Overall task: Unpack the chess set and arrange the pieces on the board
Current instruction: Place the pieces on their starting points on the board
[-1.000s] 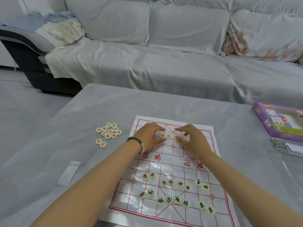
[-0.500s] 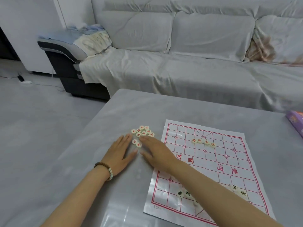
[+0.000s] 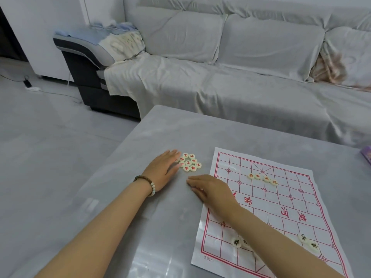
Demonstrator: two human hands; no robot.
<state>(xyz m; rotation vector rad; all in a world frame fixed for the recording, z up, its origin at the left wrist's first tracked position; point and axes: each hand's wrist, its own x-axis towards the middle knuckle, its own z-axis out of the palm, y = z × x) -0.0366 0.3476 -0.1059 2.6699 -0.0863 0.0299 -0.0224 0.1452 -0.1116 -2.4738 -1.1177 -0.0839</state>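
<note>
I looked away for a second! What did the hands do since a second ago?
Both hands left the board, where they were fiddling with the four red pieces, and moved left to the pile of red pieces on the table. The left hand lies flat beside the pile; the right hand rests just below it. Neither visibly holds anything. The four pieces stayed on the board.
</note>
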